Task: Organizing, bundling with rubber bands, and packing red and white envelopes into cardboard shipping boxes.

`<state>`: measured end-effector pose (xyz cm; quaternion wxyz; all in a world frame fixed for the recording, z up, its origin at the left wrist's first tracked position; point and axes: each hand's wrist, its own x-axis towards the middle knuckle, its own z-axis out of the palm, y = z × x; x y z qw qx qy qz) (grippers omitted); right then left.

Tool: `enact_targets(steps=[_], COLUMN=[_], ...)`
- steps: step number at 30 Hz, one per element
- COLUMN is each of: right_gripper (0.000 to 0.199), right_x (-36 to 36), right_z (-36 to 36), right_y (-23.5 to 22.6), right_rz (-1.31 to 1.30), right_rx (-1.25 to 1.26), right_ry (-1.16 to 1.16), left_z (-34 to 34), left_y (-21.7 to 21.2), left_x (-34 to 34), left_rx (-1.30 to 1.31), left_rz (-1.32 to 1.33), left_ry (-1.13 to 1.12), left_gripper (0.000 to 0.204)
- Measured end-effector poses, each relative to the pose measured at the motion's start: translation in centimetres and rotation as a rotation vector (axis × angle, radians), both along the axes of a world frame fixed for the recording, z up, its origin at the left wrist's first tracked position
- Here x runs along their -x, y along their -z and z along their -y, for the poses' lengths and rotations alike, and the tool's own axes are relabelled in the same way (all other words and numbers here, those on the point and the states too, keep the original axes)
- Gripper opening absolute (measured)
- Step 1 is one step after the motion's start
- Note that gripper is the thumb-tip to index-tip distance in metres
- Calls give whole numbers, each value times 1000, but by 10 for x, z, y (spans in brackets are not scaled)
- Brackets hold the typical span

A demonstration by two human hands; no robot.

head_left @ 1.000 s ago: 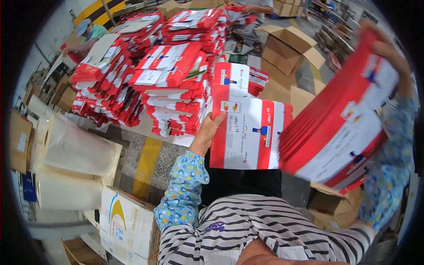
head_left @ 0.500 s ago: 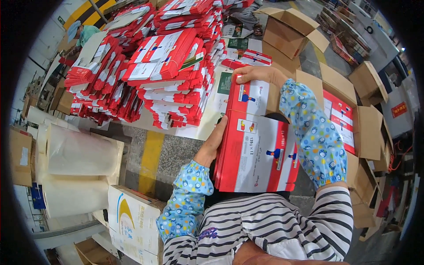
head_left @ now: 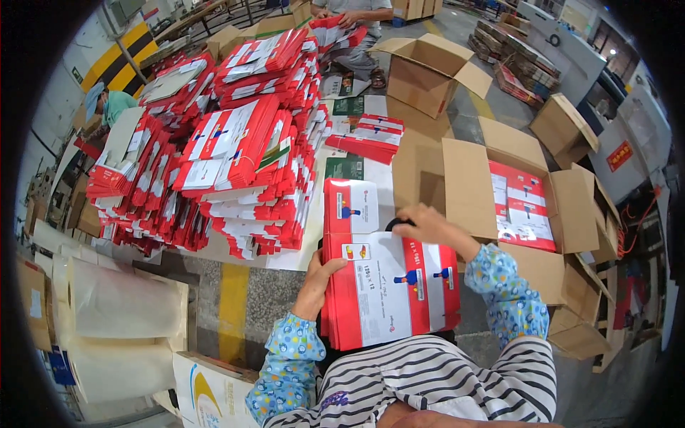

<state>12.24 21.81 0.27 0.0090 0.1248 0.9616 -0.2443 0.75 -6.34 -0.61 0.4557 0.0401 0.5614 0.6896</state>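
A stack of flat, folded red-and-white cartons [head_left: 382, 299] rests on my lap, with a narrower flap section at its far end. My left hand [head_left: 318, 284] grips the left edge of the stack, thumb on the top face and fingers hidden underneath. Over the stack's far right edge, beside the flap section, is my right hand [head_left: 427, 230] with its fingers curled in. A dark patch shows at its fingertips; whether it is held or lies behind them, I cannot tell. Both forearms wear blue patterned sleeves.
Tall piles of flat red-and-white cartons [head_left: 235, 153] stand at the far left, and a smaller bundle [head_left: 371, 137] lies ahead. To the right, an open cardboard box [head_left: 467, 192] holds red-and-white cartons. Another open box [head_left: 421, 82] stands farther off. Large pale rolls [head_left: 125, 299] are at left. Two other people work beyond.
My right hand has left the far end of the stack and come down to its far right edge. The stack sits lower in view, and my left hand remains on its left edge.
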Motion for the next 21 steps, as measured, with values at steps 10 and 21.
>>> enact_targets(steps=[10,21], right_gripper=[69,69], right_x=[-10,54], right_z=[61,73], right_y=[-7,-103], right_rz=[-128,-379], right_rx=[-125,378], right_ry=[-124,-222], left_z=[13,49], left_y=[-21,-158], left_x=[-34,-17], left_rx=[-143,-38], left_rz=[-140,-633], left_ry=[-80,-130], left_gripper=[68,64])
